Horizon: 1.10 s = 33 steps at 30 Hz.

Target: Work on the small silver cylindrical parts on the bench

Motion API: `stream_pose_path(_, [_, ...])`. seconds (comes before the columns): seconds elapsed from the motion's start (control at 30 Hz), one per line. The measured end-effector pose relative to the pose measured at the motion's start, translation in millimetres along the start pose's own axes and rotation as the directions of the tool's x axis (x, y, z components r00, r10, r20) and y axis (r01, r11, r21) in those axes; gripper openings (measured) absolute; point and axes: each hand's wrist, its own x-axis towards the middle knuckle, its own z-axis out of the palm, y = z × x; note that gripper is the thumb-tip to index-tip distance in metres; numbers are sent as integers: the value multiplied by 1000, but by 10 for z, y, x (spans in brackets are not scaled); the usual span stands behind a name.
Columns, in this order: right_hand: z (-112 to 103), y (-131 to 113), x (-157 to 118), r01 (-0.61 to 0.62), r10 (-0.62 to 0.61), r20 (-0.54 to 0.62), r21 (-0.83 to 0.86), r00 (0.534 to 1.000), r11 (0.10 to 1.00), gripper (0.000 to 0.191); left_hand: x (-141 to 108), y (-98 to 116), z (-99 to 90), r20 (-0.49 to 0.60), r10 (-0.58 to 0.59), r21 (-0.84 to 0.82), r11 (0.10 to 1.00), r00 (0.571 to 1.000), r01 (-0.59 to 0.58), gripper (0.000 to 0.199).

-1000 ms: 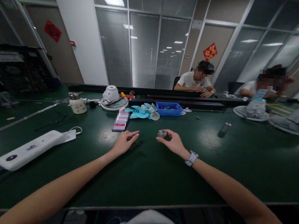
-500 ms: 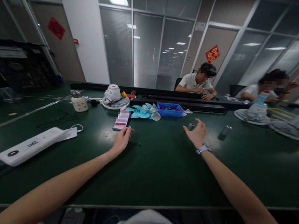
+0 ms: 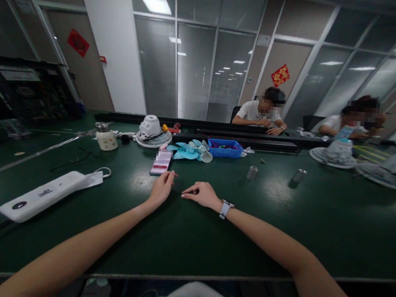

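My right hand (image 3: pixel 203 195), with a watch on the wrist, is low over the green table, thumb and forefinger closed at the spot of a small dark piece. Its fingertips hide that piece. Just to the left, my left hand (image 3: pixel 161 187) is held with the fingers curled and the tips together. What sits between those tips is too small to make out. A phone (image 3: pixel 160 163) with a lit screen lies right behind the left hand. Two small metal cylinders (image 3: pixel 252 172) stand to the right, and a tiny thin piece (image 3: pixel 263 161) lies near them.
Along the back are a white fan housing (image 3: pixel 150 127), light-blue fan blades (image 3: pixel 187 149) and a blue bin (image 3: pixel 225 149) of wires. A white power strip-like case (image 3: pixel 43 196) and a jar (image 3: pixel 106 137) are at left. More fan parts (image 3: pixel 336 152) stand at right. Two people sit across the table.
My right hand has come left from the metal cylinder, going from spread fingers to a pinch at the small dark piece. A tiny thin piece now shows near the cylinders. My left hand stays put.
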Motion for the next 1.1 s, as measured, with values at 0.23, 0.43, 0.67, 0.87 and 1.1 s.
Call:
stream_pose_path(0.23, [-868,619,-158,-213,145,-552,-60,821,975,45,1,3,3,10,-18,12,1000,1000,18,47])
stream_pose_path(0.43, [-1494,1398,-471,-562,187,-782,-237,594,792,40,-1,1,1,23,-16,17,1000,1000,15,47])
stream_pose_path(0.67, [-1452,1552,-556,-633,347,-755,-114,556,766,37,-4,-1,-5,31,-25,9,1000,999,24,46])
stream_pose_path(0.87, [-1458,1572,-553,-620,342,-757,-105,557,778,36,-7,8,3,29,-25,-1,1000,999,25,45])
stream_pose_path(1.1, [-1453,1584,-592,-607,362,-730,-91,579,789,32,-3,-33,20,24,-20,-29,999,999,21,44])
